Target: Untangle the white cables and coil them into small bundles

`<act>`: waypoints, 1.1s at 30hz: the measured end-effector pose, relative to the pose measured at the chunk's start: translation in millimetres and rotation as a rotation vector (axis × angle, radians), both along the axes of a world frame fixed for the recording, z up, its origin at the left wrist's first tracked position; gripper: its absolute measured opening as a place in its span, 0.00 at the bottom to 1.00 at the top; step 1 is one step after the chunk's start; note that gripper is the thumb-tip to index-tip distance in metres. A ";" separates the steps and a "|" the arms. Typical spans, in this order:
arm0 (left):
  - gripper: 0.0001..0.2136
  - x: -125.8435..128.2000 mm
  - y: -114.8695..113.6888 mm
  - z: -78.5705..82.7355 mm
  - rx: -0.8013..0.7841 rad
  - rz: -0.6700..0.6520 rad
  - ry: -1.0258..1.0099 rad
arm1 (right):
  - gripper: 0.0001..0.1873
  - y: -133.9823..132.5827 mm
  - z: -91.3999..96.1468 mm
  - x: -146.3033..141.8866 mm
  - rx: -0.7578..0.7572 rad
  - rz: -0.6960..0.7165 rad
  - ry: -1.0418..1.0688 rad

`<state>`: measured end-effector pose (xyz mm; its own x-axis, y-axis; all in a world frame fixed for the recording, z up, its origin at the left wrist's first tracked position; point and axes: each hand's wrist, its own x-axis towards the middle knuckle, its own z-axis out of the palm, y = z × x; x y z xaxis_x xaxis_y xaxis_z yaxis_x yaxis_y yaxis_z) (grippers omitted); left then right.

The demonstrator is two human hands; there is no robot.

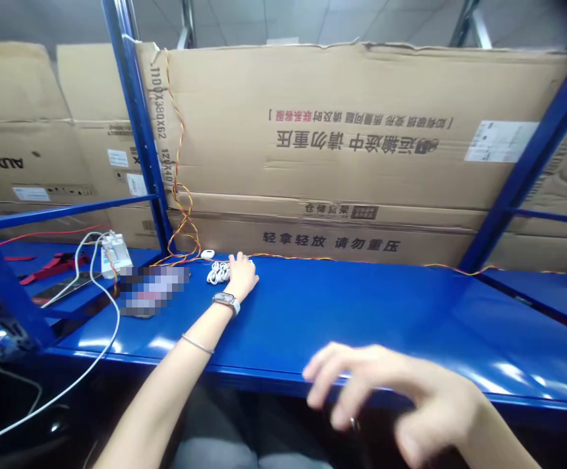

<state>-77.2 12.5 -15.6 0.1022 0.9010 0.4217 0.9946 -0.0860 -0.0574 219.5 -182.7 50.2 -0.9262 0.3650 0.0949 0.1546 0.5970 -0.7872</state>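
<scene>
Apparently placed for easy reach: coiled white cable bundle (218, 272) on blue steel shelf (362, 312), just beside left hand (242, 277), resting narrow, fingers together, holding nothing visible; right hand (391, 397) raised, fingers wide, empty, over shelf's front edge.

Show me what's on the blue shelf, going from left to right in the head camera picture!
red strap → white power adapter → blurred-out object → coiled white cable → left hand
</scene>
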 end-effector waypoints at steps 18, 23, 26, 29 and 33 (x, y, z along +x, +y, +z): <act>0.15 32.9 1.1 0.2 -0.219 -0.134 -0.374 | 0.07 202.7 -74.8 -100.9 -0.678 -0.876 0.459; 0.13 34.0 0.4 3.4 -0.289 -0.288 -0.829 | 0.09 198.8 -82.4 -100.9 -0.645 -0.887 0.465; 0.09 38.4 -1.1 3.5 -0.181 -0.282 -0.935 | 0.09 197.1 -85.3 -102.8 -0.615 -0.922 0.502; 0.07 43.8 -3.0 4.5 -0.021 -0.321 -0.870 | 0.08 195.8 -88.2 -104.8 -0.608 -0.924 0.537; 0.06 50.7 -6.4 6.0 0.091 -0.505 -0.619 | 0.09 199.7 -90.8 -103.6 -0.567 -0.871 0.651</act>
